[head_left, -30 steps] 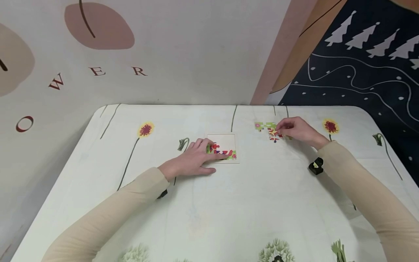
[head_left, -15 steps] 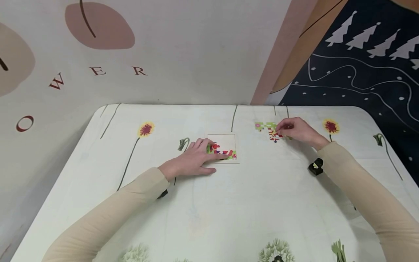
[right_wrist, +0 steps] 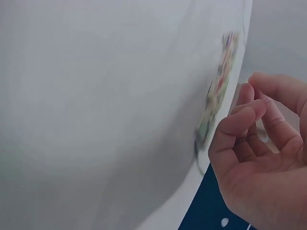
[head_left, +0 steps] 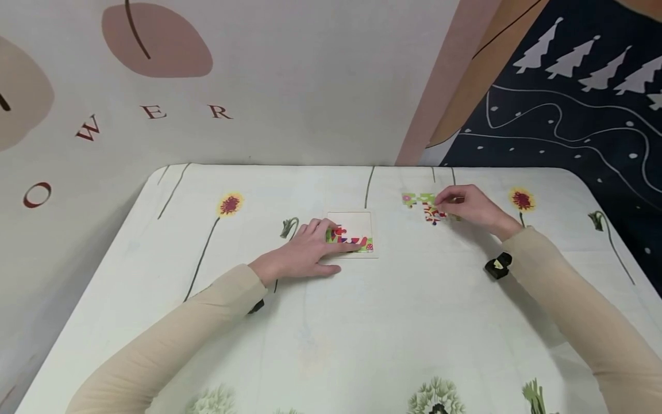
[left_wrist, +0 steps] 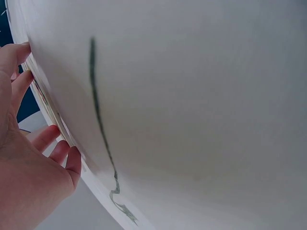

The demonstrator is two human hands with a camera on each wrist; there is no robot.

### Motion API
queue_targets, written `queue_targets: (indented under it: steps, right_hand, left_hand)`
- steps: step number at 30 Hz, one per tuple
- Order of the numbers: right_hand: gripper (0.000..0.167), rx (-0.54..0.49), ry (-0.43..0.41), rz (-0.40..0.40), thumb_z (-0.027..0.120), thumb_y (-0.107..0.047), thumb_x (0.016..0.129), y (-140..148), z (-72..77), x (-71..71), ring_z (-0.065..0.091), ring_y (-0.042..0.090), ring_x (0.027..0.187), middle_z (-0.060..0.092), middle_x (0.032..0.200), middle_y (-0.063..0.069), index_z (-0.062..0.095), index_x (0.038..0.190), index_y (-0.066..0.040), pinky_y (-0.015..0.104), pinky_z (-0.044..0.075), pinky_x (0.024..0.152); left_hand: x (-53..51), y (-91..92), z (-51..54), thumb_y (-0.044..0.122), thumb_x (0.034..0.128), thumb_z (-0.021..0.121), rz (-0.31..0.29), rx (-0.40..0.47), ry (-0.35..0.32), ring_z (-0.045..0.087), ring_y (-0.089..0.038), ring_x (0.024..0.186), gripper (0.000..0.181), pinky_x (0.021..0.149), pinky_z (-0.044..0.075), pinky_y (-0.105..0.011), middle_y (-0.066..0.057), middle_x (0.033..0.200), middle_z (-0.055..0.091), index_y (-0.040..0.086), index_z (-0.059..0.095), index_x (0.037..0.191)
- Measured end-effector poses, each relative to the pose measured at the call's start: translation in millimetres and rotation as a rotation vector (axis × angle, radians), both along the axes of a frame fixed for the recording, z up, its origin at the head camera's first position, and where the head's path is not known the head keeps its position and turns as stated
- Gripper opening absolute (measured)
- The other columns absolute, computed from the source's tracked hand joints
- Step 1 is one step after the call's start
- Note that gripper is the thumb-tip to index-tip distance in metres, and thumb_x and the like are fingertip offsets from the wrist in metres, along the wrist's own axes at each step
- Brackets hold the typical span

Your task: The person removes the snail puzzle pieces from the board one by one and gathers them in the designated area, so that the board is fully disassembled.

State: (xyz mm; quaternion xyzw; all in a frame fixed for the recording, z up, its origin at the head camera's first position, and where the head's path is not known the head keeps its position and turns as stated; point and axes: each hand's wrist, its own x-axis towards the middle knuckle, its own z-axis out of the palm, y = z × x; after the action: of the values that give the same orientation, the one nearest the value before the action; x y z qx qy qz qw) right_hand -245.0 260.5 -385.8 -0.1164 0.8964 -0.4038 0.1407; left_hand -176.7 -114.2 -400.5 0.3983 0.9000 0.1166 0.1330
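Round-cornered white table (head_left: 362,322) before pale, printed wall (head_left: 310,86).
At upper left, large pink rounded shape (head_left: 170,49) and dark red letters (head_left: 153,112), O, W, E, R; at upper right, slanting pink stripe (head_left: 447,75), brown band (head_left: 481,80), navy panel (head_left: 610,119) with white trees (head_left: 574,56); below, on table, printed yellow flowers (head_left: 230,204) with thin stems; light soft, wall more grey toward far left.

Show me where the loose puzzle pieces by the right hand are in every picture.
Head view: the loose puzzle pieces lie right of centre, by the right hand.
Left wrist view: I can't spot them.
Right wrist view: a blurry strip, upper right, left of the hand.
Shared landmark: the dark blue backdrop, upper right, upper left and bottom, in that order.
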Motion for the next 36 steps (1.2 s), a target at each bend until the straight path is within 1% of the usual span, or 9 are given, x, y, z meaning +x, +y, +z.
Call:
queue_targets:
  steps: [5,8,10,17,19,22,25,29,36]
  right_hand:
    - [0.02,-0.057,0.0,0.033,0.064,-0.01,0.093,-9,-0.5,4.7,0.054,0.016,0.078,0.065,0.101,0.016,0.067,0.107,0.004,0.024,0.044,0.066]
    - [0.019,-0.073,-0.006,0.051,0.064,-0.01,0.093,-17,0.0,8.2,0.055,0.017,0.08,0.065,0.103,0.015,0.068,0.106,0.003,0.024,0.043,0.07]
    - [0.019,-0.087,-0.017,0.063,0.065,-0.01,0.092,-22,0.1,10.7,0.056,0.018,0.078,0.064,0.102,0.015,0.068,0.106,0.003,0.024,0.044,0.069]
    - [0.016,-0.108,-0.002,0.1,0.063,-0.006,0.092,-37,-3.7,18.4,0.05,0.022,0.091,0.064,0.103,0.013,0.069,0.104,0.002,0.025,0.039,0.079]
    - [0.015,-0.113,0.004,0.101,0.064,-0.005,0.092,-40,-3.6,20.1,0.049,0.022,0.091,0.065,0.102,0.013,0.07,0.103,0.002,0.024,0.039,0.079]
    - [0.013,-0.123,0.026,0.125,0.064,-0.003,0.09,-45,-4.8,21.3,0.05,0.021,0.09,0.066,0.101,0.012,0.07,0.101,0.002,0.024,0.039,0.077]
    - [0.012,-0.128,0.032,0.152,0.064,-0.001,0.089,-51,-6.8,21.7,0.053,0.02,0.088,0.067,0.099,0.012,0.071,0.099,0.002,0.023,0.041,0.076]
    - [0.012,-0.128,0.014,0.185,0.064,-0.001,0.089,-59,-8.3,23.4,0.055,0.021,0.085,0.067,0.099,0.01,0.071,0.099,0.001,0.025,0.043,0.074]
    - [0.012,-0.128,0.009,0.228,0.063,0.0,0.09,-75,-9.9,24.7,0.054,0.021,0.087,0.068,0.099,0.009,0.071,0.098,-0.001,0.028,0.042,0.076]
  left_hand:
    - [0.6,-0.1,0.1,0.038,0.0936,0.061,-0.003,-0.004,0.01,0.031,-0.028,0.119,0.055,0.091,0.032,-0.043,-0.015,0.137,0.034,0.038,0.043,0.146]
    - [1.4,-0.3,0.7,0.038,0.0935,0.061,-0.01,-0.006,0.03,0.033,-0.028,0.115,0.054,0.089,0.032,-0.042,-0.016,0.133,0.036,0.037,0.044,0.145]
    - [2.0,-0.3,1.4,0.038,0.0936,0.061,-0.013,-0.01,0.041,0.034,-0.029,0.115,0.054,0.088,0.032,-0.042,-0.016,0.132,0.037,0.037,0.044,0.145]
    - [3.0,-0.6,2.3,0.037,0.094,0.061,-0.028,-0.013,0.067,0.035,-0.029,0.115,0.054,0.086,0.033,-0.041,-0.016,0.133,0.038,0.037,0.044,0.145]
    - [3.2,-0.5,2.6,0.037,0.0939,0.061,-0.03,-0.015,0.072,0.036,-0.029,0.115,0.054,0.086,0.033,-0.041,-0.016,0.132,0.038,0.037,0.044,0.145]
    - [3.5,-1.3,2.7,0.036,0.0937,0.061,-0.033,-0.012,0.078,0.036,-0.029,0.115,0.054,0.085,0.034,-0.042,-0.016,0.132,0.039,0.037,0.045,0.145]
    - [3.6,-3.7,2.5,0.035,0.0937,0.061,-0.034,-0.002,0.069,0.035,-0.031,0.121,0.053,0.089,0.034,-0.044,-0.016,0.137,0.038,0.035,0.046,0.145]
    - [2.9,-7.0,2.3,0.032,0.0938,0.062,-0.03,0.032,0.04,0.03,-0.033,0.13,0.052,0.096,0.033,-0.049,-0.016,0.145,0.035,0.031,0.048,0.144]
    - [-0.3,-9.7,0.3,0.031,0.0937,0.063,-0.038,0.062,0.018,0.03,-0.034,0.131,0.051,0.099,0.032,-0.052,-0.017,0.145,0.035,0.03,0.05,0.143]
